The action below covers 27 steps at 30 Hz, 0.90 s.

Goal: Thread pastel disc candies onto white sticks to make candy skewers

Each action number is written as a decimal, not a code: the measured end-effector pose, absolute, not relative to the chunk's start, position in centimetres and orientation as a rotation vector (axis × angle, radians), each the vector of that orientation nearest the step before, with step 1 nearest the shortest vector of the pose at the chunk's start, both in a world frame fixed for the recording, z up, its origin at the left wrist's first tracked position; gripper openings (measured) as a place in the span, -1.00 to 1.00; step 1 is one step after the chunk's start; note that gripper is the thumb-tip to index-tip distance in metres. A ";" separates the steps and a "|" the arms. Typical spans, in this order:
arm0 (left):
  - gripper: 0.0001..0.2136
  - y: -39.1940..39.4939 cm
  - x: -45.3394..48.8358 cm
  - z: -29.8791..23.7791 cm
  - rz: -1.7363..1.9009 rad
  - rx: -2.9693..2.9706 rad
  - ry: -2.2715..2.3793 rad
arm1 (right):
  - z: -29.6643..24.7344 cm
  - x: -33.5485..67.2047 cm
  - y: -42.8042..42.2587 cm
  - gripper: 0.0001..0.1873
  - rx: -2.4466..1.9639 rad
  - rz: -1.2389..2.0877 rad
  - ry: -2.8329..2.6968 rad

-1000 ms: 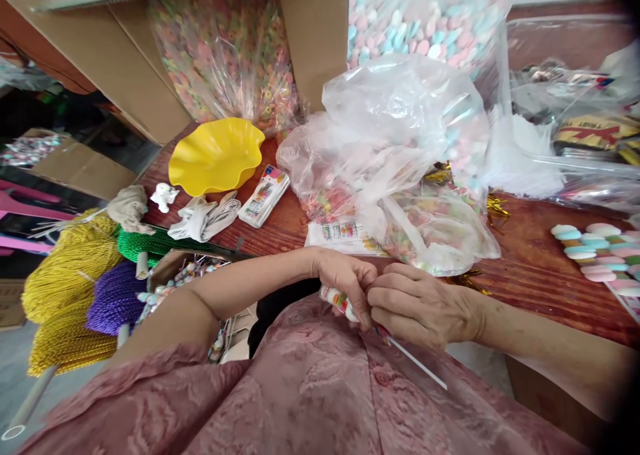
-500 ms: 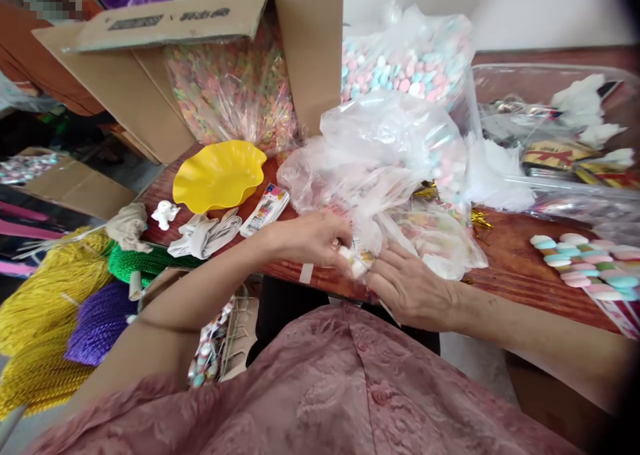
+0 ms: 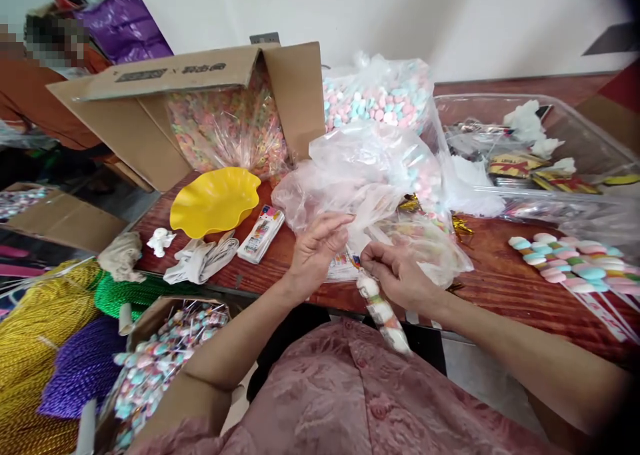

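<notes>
My right hand (image 3: 397, 274) is closed in a pinch at the upper end of a wrapped marshmallow skewer (image 3: 384, 314). The skewer hangs slanting down past the table edge, in front of my pink shirt. Beside it, my left hand (image 3: 320, 254) is raised with its fingers loosely apart and nothing visible in them. Behind both hands lie crumpled clear plastic bags (image 3: 350, 175). Printed paper cards (image 3: 343, 267) lie under and between my hands. A stack of printed labels (image 3: 261, 234) rests left of my left hand.
A yellow wavy bowl (image 3: 215, 202) and folded white gloves (image 3: 200, 260) sit at left, before a cardboard box (image 3: 295, 98) of bagged candy. More marshmallow skewers (image 3: 575, 262) and a clear bin (image 3: 540, 100) are at right. Below left, a box holds several wrapped skewers (image 3: 160, 362).
My left hand has come away from the white piece and opened. The wrapped skewer now hangs from my right hand. The view has shifted, showing more of the box below left.
</notes>
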<state>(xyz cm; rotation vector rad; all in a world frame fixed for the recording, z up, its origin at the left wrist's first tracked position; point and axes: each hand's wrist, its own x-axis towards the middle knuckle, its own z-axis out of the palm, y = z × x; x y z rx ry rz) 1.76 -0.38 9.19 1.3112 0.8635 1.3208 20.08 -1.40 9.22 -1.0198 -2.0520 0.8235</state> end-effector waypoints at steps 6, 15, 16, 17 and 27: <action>-0.27 -3.5 2.9 8.1 1.179 0.853 0.803 | 6.8 19.1 -1.0 -0.84 -0.720 0.024 -2.012; -0.79 -4.8 1.4 6.4 0.942 1.618 1.029 | 5.5 17.2 -2.1 -0.84 -0.953 0.451 -1.807; -0.83 -4.8 1.1 6.2 0.969 1.815 1.099 | 5.4 17.2 -2.1 -0.82 -1.015 0.622 -1.747; -0.83 -4.9 0.9 5.9 0.979 2.006 1.152 | 5.2 17.2 -2.2 -0.80 -1.058 0.820 -1.660; -0.67 -8.8 -5.7 4.5 0.510 2.614 1.244 | 2.5 14.4 -6.5 -0.76 -1.001 2.024 -1.100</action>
